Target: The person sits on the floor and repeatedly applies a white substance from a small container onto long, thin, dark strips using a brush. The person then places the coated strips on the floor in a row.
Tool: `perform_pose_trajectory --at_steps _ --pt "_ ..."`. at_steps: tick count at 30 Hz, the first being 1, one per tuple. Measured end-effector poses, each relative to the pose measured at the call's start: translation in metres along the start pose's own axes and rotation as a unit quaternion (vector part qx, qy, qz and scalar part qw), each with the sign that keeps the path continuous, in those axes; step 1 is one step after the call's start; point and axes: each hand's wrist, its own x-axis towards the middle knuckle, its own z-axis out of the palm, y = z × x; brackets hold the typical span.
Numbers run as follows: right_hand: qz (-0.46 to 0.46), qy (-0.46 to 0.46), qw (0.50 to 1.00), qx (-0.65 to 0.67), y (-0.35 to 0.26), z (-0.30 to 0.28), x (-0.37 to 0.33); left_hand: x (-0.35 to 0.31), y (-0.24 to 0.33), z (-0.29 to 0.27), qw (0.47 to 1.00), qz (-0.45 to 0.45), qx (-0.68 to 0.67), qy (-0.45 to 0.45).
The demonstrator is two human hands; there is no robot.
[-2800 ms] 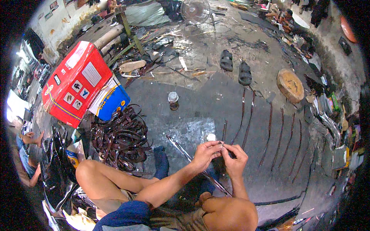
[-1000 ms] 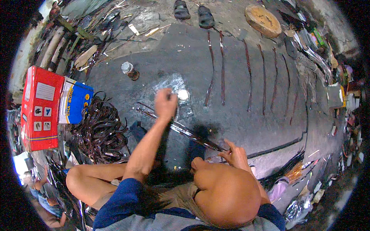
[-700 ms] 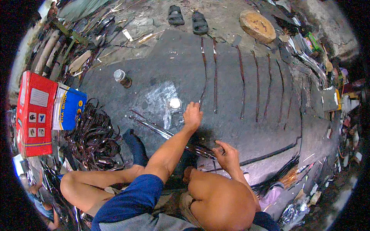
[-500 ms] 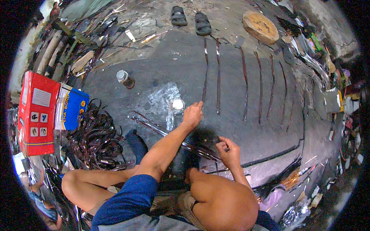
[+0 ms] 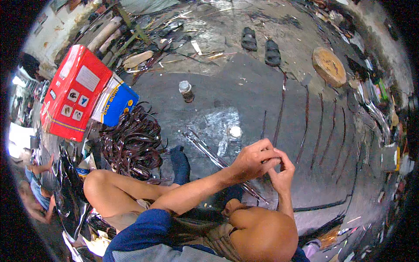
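Over the dark mat (image 5: 196, 94), my left hand (image 5: 256, 159) is closed in a pinch at the near end of a thin dark brown strip (image 5: 264, 124). The strip runs away from the fingers across the mat. My right hand (image 5: 281, 170) meets the left one, its thumb and forefinger curled against the left fingertips; what they grip between them is hidden. Just right of the hands lies a longer glossy strip (image 5: 280, 109), and several more, such as one strip (image 5: 304, 126), lie spaced out further right. A bundle of shiny strips (image 5: 205, 148) lies below my left forearm.
A tangled heap of brown strips (image 5: 131, 142) sits left, beside a red box (image 5: 76, 94) and a blue-and-white box (image 5: 115, 100). A lidded jar (image 5: 186, 91) and a small white round thing (image 5: 235, 132) stand on the mat. Sandals (image 5: 272, 53) and a wooden disc (image 5: 329, 67) lie beyond.
My left hand has drawn the leftmost strip toward me and come to meet my right hand, which has risen slightly. The whole view has shifted, moving the scene rightward and down.
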Motion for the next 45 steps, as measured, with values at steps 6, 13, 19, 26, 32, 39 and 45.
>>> perform_pose_trajectory --at_steps 6,13,19,26,32,39,45 --pt "0.038 0.022 0.998 0.042 -0.02 0.005 0.002 0.003 0.011 0.005 0.923 -0.282 -0.232 0.121" --pt "-0.033 0.041 0.992 -0.115 -0.047 0.007 0.007 -0.004 -0.01 0.021 0.861 -0.296 -0.36 0.205" --pt "-0.107 0.062 0.979 -0.162 -0.049 0.011 0.007 -0.011 -0.016 0.013 0.828 -0.334 -0.422 0.159" --pt "-0.152 0.108 0.971 -0.147 -0.05 0.018 0.015 -0.012 -0.008 0.01 0.759 -0.345 -0.526 0.166" --pt "-0.18 0.086 0.968 -0.151 -0.07 0.026 0.019 0.001 -0.008 -0.015 0.832 -0.277 -0.443 0.187" --pt "-0.171 0.059 0.972 -0.15 -0.079 0.03 0.011 0.013 -0.011 -0.069 0.828 -0.227 -0.433 0.276" --pt "-0.132 0.01 0.977 -0.164 -0.065 0.025 -0.014 0.009 -0.051 -0.123 0.779 -0.224 -0.434 0.393"
